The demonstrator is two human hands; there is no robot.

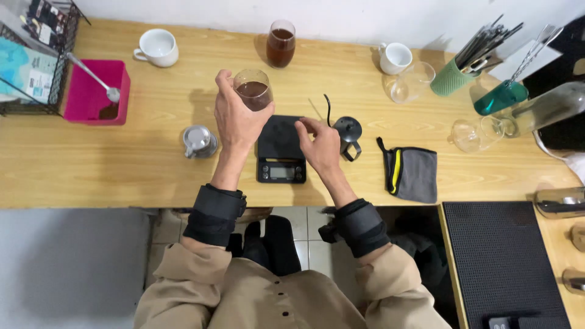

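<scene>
Colourful packets fill the black wire rack (42,49) far left. Left hand (236,119) grips a clear glass of dark coffee (253,89) above the black digital scale (280,148); right hand (320,145) hovers loosely curled, holding nothing.

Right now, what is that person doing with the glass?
A person at a wooden counter holds a small glass of dark drink up in the left hand, above a black scale. The right hand hovers at the scale's right edge, fingers pinched, close to a black kettle. Another glass of dark drink, two white cups and a pink tub with a spoon stand further back.
</scene>
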